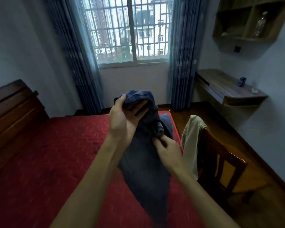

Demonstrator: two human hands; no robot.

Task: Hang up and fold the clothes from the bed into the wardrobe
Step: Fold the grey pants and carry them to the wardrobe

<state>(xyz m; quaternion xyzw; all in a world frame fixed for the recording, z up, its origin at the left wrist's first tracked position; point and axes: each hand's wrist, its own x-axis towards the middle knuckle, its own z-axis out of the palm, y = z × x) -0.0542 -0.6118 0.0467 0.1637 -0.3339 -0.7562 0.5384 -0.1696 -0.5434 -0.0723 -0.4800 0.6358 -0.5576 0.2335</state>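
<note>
Over the red quilted bed (56, 153), near its right edge, I hold dark blue denim jeans (145, 162) up: my left hand (122, 119) curls round the waistband, and my right hand (166, 148) pinches a fold lower down.

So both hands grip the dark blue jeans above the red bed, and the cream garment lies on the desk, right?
Not quite: the head view shows the cream garment draped over the back of the wooden chair, not on the desk. The rest holds: left hand and right hand both grip the dark blue jeans above the red bed.
</note>
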